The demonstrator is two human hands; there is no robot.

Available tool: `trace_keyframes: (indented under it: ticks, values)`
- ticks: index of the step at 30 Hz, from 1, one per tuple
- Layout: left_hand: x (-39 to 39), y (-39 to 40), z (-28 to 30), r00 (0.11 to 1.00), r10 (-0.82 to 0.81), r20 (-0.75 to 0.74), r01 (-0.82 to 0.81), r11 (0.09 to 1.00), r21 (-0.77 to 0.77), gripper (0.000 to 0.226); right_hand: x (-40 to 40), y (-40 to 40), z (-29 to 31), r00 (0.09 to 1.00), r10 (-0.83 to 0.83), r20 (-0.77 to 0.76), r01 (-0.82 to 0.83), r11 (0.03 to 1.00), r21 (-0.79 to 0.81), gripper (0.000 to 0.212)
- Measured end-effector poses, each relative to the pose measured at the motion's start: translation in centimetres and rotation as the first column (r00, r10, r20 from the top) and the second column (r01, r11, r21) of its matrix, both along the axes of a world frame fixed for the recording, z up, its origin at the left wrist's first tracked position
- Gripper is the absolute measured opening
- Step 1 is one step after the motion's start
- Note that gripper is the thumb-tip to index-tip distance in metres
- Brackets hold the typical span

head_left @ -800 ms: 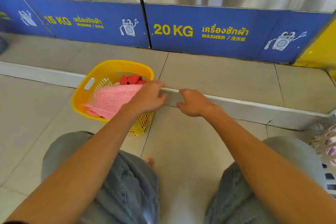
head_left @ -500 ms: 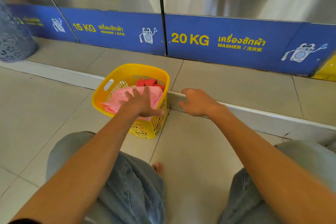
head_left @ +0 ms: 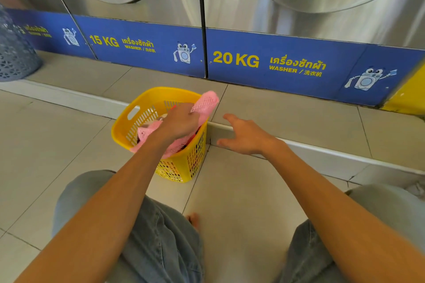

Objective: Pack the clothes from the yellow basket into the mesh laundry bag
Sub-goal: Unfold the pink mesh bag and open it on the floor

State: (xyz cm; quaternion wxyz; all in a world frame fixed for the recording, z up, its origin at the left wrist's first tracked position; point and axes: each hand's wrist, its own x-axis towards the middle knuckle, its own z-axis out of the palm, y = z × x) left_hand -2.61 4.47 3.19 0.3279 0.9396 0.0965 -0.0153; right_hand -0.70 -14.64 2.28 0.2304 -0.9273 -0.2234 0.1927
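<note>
Gripped pink mesh bag [head_left: 204, 102] in left hand [head_left: 180, 122] over basket [head_left: 147, 96], likely to free it; right hand [head_left: 247, 136] spread empty nearby.

Yellow basket [head_left: 128, 131] upright on floor, pink mesh laundry bag [head_left: 204, 102] draped over rim
</note>
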Motion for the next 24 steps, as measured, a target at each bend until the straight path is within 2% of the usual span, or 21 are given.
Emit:
trace_keyframes:
  ticks: [2, 4, 5, 7, 10, 11, 13, 16, 18, 21, 24]
  values:
    - [-0.1, -1.6, 1.4, 0.999, 0.041, -0.014, -0.044, 0.926, -0.374, 0.016, -0.1, 0.0, 0.1, 0.995, -0.029, -0.091, 0.043, 0.988, 0.15, 0.104]
    - [-0.1, -3.0, 2.5, 0.997, 0.037, -0.066, -0.071, 0.765, -0.64, 0.015, -0.3, 0.2, -0.1, 0.981, -0.036, -0.193, 0.104, 0.929, 0.355, 0.112]
    - [0.0, -3.5, 2.7, 0.997, 0.014, -0.078, -0.066, 0.699, -0.712, 0.018, -0.2, 0.1, -0.2, 0.97, -0.028, -0.241, 0.137, 0.882, 0.45, 0.107]
    - [0.2, -4.5, 2.5, 0.996, -0.034, -0.079, -0.042, 0.613, -0.789, 0.024, -0.4, -0.5, 0.3, 0.953, -0.026, -0.303, 0.198, 0.809, 0.553, 0.081]
    - [0.6, -5.6, 2.0, 0.994, -0.068, -0.082, -0.033, 0.539, -0.842, 0.024, -0.8, -2.0, 0.4, 0.958, -0.122, -0.258, 0.25, 0.794, 0.554, 0.03]
    - [0.8, -5.8, 1.8, 0.993, -0.086, -0.081, -0.021, 0.542, -0.84, 0.026, -0.9, -2.7, 0.1, 0.952, -0.167, -0.258, 0.286, 0.786, 0.548, 0.02]
    - [0.9, -6.4, 1.3, 0.99, -0.124, -0.07, 0.015, 0.58, -0.815, 0.033, -1.3, -4.2, -0.8, 0.909, -0.271, -0.316, 0.408, 0.735, 0.543, 0.017]
    - [0.1, -8.0, -1.0, 0.987, -0.155, -0.032, 0.082, 0.677, -0.731, 0.053, -2.9, -6.9, -3.3, 0.805, -0.335, -0.489, 0.587, 0.57, 0.575, 0.018]
    - [-0.8, -9.4, -3.7, 0.965, -0.255, -0.058, 0.163, 0.76, -0.629, 0.058, -4.2, -8.4, -5.3, 0.728, -0.35, -0.59, 0.678, 0.493, 0.545, 0.021]
    - [-2.3, -11.3, -8.1, 0.879, -0.418, -0.23, 0.227, 0.791, -0.568, 0.066, -4.9, -9.7, -8.0, 0.669, -0.367, -0.646, 0.721, 0.533, 0.443, 0.024]
    - [-2.4, -11.5, -10.7, 0.869, -0.409, -0.278, 0.206, 0.811, -0.548, 0.05, -4.9, -10.2, -9.4, 0.65, -0.368, -0.665, 0.722, 0.571, 0.39, 0.026]
